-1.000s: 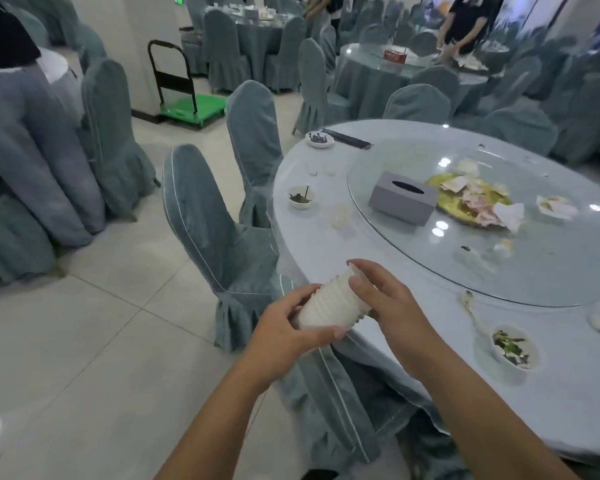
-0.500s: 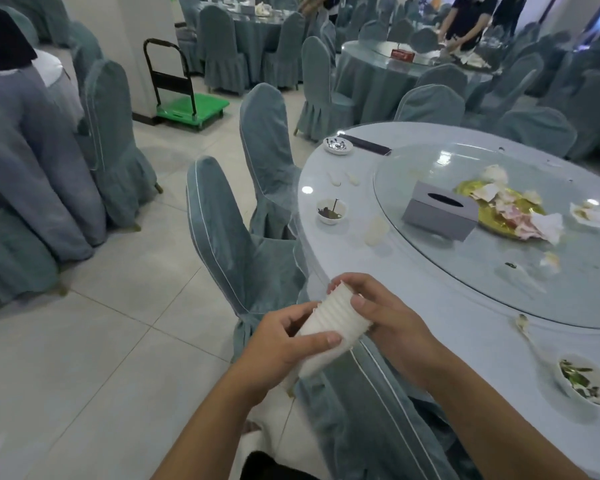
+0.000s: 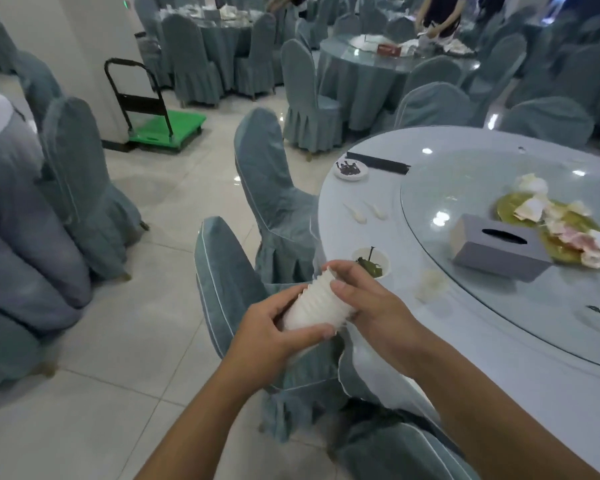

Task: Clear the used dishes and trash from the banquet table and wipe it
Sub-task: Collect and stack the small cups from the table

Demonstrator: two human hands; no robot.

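Your left hand (image 3: 274, 327) wraps the lower end of a stack of white ribbed disposable cups (image 3: 312, 303), thumb across its front and fingers curled behind it. Your right hand (image 3: 371, 306) pinches the upper end, fingers curled over the rims. The stack lies tilted at the centre of the frame, held in the air over the grey-blue covered chair (image 3: 229, 292), just off the edge of the round pale-blue banquet table (image 3: 333, 209).

The thin nested cups look light and easily crushed. Squeeze unevenly and, I judge, the stack could buckle or a cup slide out onto the floor.

Right of your hands, a small white bowl with green scraps (image 3: 371, 263) sits near the table edge, and a sleeve or elbow could knock it off. A crumpled clear plastic cup (image 3: 432, 289) lies just beside the glass turntable (image 3: 499, 306). On that turntable sit a grey tissue box (image 3: 499, 251) and a yellow plate heaped with used napkins (image 3: 565, 223). Towards the upper centre are two white spoons (image 3: 364, 211), a small white dish with dark scraps (image 3: 351, 169) and black chopsticks (image 3: 378, 162).
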